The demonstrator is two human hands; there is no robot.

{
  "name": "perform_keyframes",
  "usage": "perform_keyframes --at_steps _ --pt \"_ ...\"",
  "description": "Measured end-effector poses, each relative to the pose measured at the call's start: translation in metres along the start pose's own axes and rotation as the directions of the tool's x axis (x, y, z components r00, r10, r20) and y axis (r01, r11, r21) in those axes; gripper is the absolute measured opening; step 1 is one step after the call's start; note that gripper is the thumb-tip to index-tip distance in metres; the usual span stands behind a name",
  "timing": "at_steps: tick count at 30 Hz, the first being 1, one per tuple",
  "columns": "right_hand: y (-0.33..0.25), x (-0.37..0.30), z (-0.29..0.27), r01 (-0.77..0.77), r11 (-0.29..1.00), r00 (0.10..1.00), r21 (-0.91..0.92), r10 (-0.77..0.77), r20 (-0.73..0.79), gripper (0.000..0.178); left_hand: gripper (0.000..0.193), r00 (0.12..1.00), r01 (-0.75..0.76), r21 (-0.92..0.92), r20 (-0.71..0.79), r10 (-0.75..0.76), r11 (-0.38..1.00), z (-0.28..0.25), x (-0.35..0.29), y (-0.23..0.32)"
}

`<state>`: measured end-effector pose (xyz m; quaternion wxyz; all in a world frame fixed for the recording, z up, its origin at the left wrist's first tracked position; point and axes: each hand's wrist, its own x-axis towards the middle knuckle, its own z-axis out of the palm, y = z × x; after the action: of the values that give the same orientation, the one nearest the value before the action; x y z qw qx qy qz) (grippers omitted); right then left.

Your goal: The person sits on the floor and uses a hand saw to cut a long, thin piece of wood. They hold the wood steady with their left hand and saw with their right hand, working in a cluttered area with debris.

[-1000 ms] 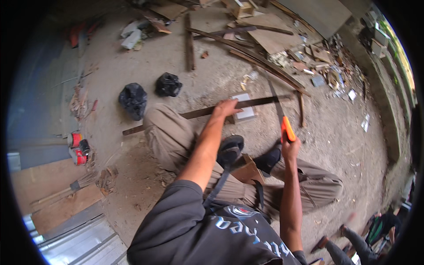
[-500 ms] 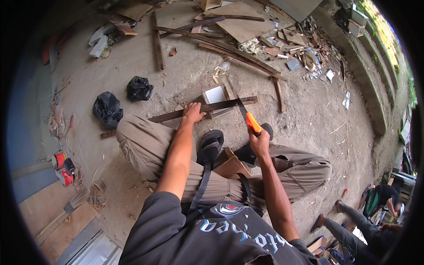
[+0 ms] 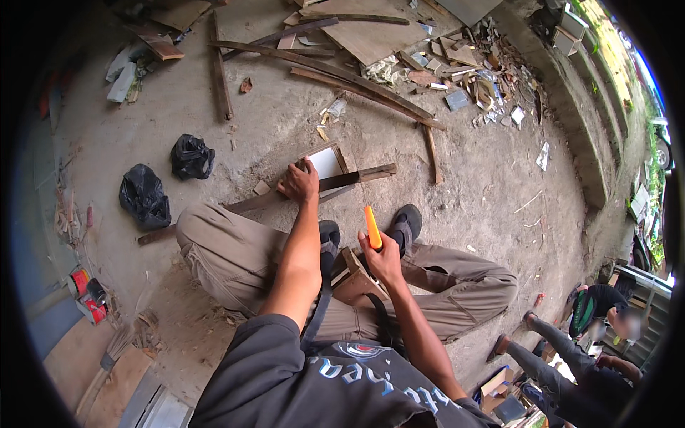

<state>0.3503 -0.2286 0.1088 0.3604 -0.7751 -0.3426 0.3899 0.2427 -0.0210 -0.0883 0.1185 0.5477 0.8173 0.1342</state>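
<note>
My left hand is closed over a long dark wooden strip, its fingers curled beside a small wooden box. The strip lies slantwise across this box, which has a white inside, and its right end sticks out past it. In my right hand is the orange handle of a handsaw, held upright and nearer to me than the strip. The saw's blade is barely visible, seen almost edge-on. Between my feet stands a brown wooden block or box, partly hidden by straps.
Two black plastic bags sit left of the strip. Long wooden battens and a scrap pile lie ahead. Concrete steps rise at the right. Red-and-black spools are at far left. Another person is at lower right.
My right hand has drawn the saw back toward me, off the strip. My left hand's fingers have curled more, against the box's left side. The whole view has shifted slightly.
</note>
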Motion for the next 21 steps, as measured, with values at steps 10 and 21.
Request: perform_keyframes --at_steps 10,21 --pt "-0.020 0.017 -0.007 -0.214 0.976 0.977 -0.052 0.213 -0.017 0.043 0.052 0.999 0.042 0.076 -0.021 -0.041 0.996 -0.006 -0.001 0.006" --pt "-0.071 -0.080 -0.061 -0.320 0.932 0.947 -0.172 0.315 -0.059 0.036 0.054 1.000 0.018 0.073 0.002 -0.018 0.997 -0.009 0.003 0.009"
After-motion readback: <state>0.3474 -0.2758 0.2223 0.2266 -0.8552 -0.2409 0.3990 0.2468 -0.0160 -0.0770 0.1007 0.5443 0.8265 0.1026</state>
